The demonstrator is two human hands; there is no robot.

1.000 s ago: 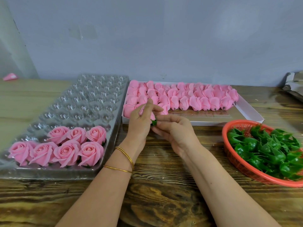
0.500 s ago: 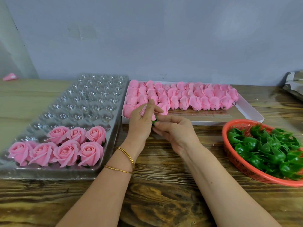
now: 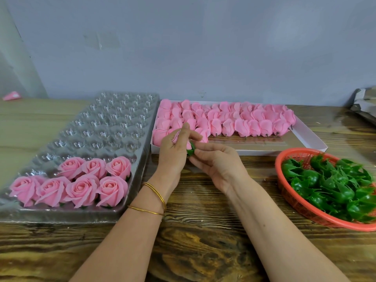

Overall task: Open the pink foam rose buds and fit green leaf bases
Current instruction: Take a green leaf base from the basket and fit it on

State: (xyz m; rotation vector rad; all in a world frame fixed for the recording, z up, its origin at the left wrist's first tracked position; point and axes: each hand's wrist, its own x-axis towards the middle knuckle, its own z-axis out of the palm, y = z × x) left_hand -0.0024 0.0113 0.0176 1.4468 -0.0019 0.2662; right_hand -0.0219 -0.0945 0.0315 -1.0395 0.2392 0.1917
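Note:
My left hand [image 3: 173, 153] grips a pink foam rose bud [image 3: 176, 137], mostly hidden behind its fingers. My right hand [image 3: 215, 161] pinches a green leaf base [image 3: 191, 151] against the bud's lower end. Both hands meet just in front of a white box [image 3: 309, 137] holding several closed pink buds [image 3: 240, 121]. A red basket [image 3: 284, 184] at the right holds several green leaf bases [image 3: 333, 186]. Several opened roses [image 3: 77, 180] sit in a clear plastic tray [image 3: 97, 127] at the left.
The wooden table [image 3: 203, 241] runs to a grey wall behind. A small pink scrap [image 3: 12, 96] lies far left by the wall. A crumpled grey sheet [image 3: 366, 104] sits at the far right edge. Most tray pockets hold nothing.
The hands stay together at the box front. More of the green base now shows between the fingers of both hands, and the right fingers have shifted slightly on it.

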